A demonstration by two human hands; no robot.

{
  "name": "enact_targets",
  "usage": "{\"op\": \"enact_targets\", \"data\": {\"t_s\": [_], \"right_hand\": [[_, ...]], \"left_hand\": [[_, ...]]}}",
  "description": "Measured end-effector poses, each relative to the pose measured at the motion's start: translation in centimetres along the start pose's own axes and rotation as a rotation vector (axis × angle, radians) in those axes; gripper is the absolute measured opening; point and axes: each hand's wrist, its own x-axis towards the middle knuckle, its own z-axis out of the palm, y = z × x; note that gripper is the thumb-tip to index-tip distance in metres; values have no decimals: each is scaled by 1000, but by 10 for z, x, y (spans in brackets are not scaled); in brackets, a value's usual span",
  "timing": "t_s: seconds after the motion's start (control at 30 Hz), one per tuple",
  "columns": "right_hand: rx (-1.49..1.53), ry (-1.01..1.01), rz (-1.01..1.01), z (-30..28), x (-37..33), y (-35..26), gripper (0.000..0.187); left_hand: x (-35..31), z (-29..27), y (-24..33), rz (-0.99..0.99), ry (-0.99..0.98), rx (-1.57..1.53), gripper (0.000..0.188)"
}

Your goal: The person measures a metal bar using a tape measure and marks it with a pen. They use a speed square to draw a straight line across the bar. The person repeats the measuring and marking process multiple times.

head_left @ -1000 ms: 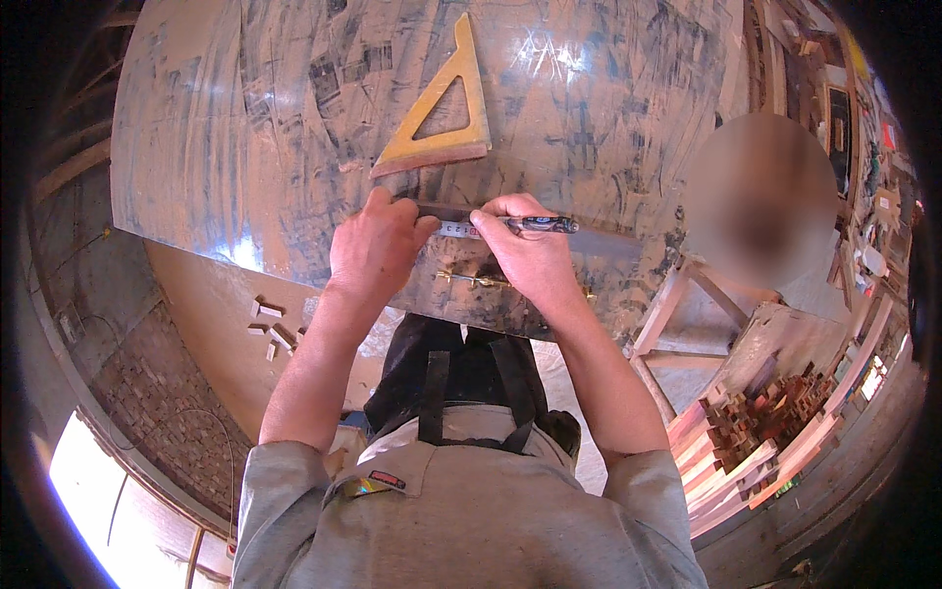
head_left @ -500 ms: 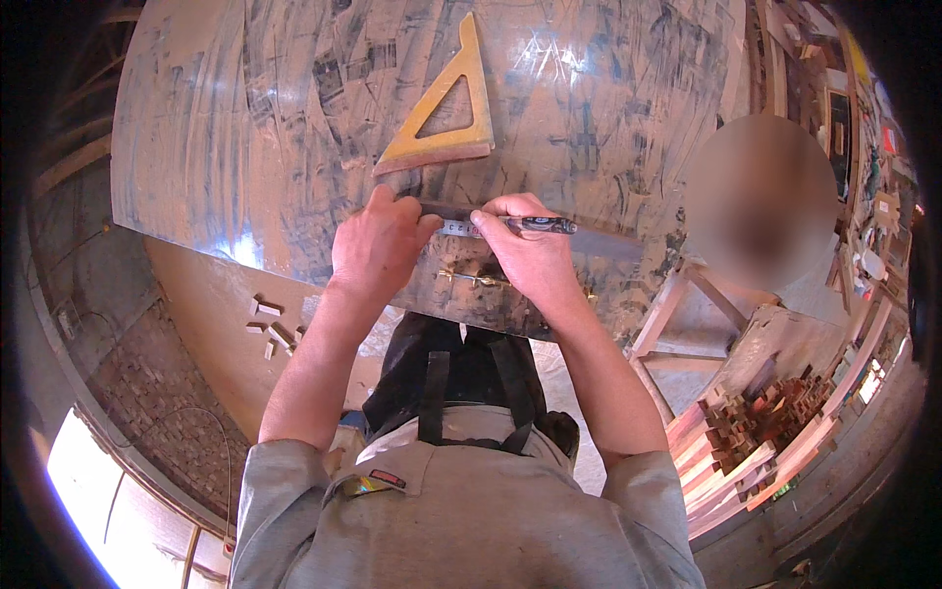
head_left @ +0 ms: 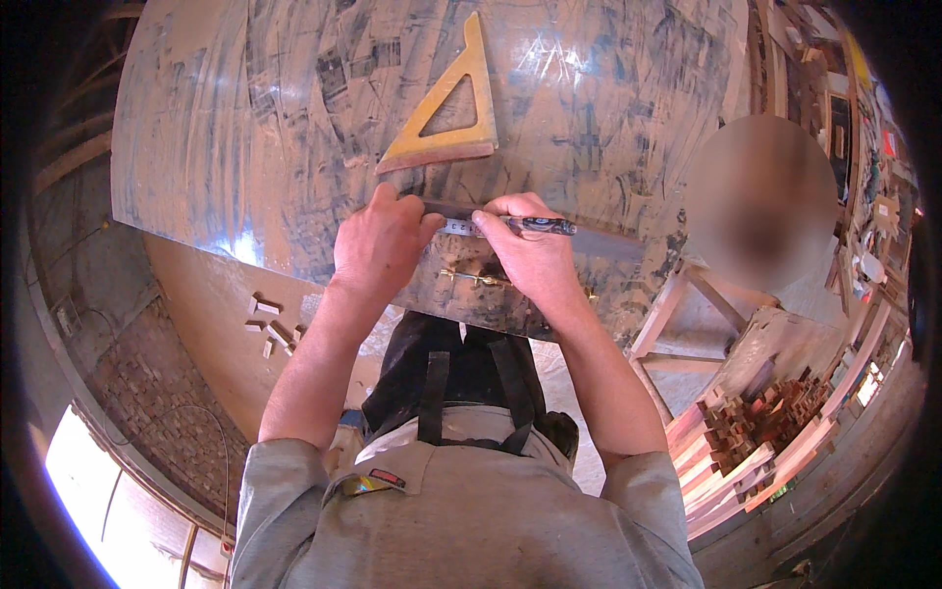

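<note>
Both my hands meet over the near part of a worn, scuffed worktable. Between them runs a short pale measuring strip with marks on it. Its right side lines up with a dark, light-patterned piece that juts out past my right hand. My right thumb and fingers pinch it there. My left hand is closed at the strip's left end, its fingertips partly hidden. Just behind the strip lies a dark narrow bar. Beyond my hands rests a yellow triangular square with a reddish base edge.
A thin brass-coloured metal piece lies near the table's front edge. Small wooden blocks are on the floor at left. Stacked wood offcuts and a wooden frame stand at right. A blurred round patch covers part of the right side.
</note>
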Motion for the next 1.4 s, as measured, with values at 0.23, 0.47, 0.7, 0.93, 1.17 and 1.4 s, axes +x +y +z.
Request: {"op": "enact_targets", "data": {"t_s": [0.23,0.47,0.7,0.93,1.17,1.4], "right_hand": [[-13,6,-3,1,0,1,19],[-31,5,-31,0,0,0,19],[-15,5,-3,0,-1,-1,18],[-5,8,-8,1,-1,0,18],[-54,8,-23,1,0,1,19],[-20,20,-26,2,-1,1,20]], "left_hand": [[0,-2,2,-14,-7,-2,34],[1,-1,2,-31,-13,4,34],[1,-3,2,-24,-30,-21,35],[1,-3,3,-39,-36,-24,34],[1,-7,5,-34,-52,-13,33],[0,-6,4,-25,-41,-8,33]]}}
